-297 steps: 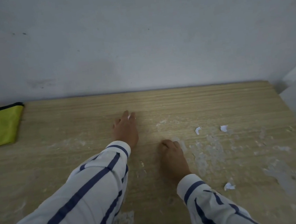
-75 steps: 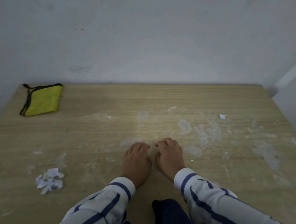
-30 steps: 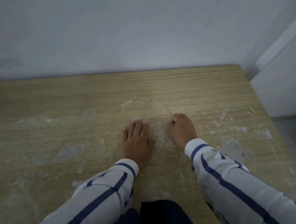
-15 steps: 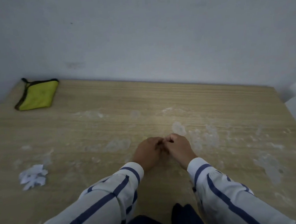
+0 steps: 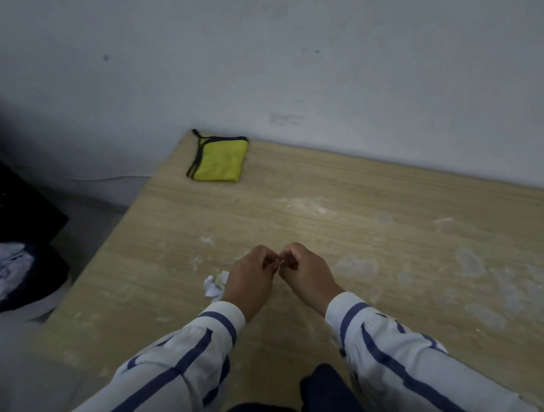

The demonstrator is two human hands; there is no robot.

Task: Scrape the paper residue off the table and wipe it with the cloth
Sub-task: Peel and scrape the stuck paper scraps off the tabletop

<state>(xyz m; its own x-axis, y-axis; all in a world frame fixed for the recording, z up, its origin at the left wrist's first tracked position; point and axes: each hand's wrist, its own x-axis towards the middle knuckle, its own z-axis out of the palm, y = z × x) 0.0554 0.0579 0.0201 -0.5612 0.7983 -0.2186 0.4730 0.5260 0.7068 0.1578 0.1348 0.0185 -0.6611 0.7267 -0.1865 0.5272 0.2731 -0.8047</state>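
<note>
L hand (image 5: 251,281), R hand (image 5: 306,277) over table (image 5: 330,196), fingers (image 5: 262,256) curled, tips touching; cloth (image 5: 220,162) at far-L corner.

Two hands: left hand (image 5: 251,280), right hand (image 5: 306,276). Two sleeves (image 5: 180,366). One cloth (image 5: 218,159). One table (image 5: 364,202). One scrap pile (image 5: 214,284), pieces too blurred to count. One bin (image 5: 3,277). Residue patches (image 5: 357,265): many, edges too faint to count.

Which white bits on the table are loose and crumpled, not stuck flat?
The pile of scraps beside the left hand: its pieces are curled and bright white. The other residue patches are thin, pale smears flat on the table.
</note>
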